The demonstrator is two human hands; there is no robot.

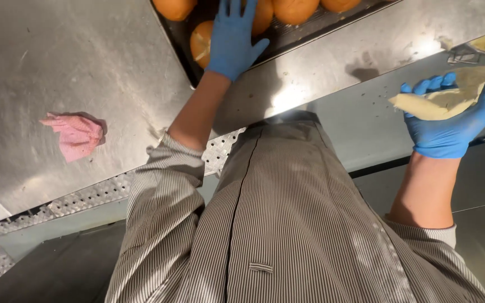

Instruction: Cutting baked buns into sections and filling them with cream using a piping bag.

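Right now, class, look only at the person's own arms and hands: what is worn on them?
Both hands wear thin, snug blue disposable gloves that end at the wrist: the left hand and the right hand. The forearms are bare. The sleeves are pushed up toward the elbows; they are of fine grey-and-white striped cloth, matching the garment on the body. A pale inner cuff edge shows on the right sleeve.
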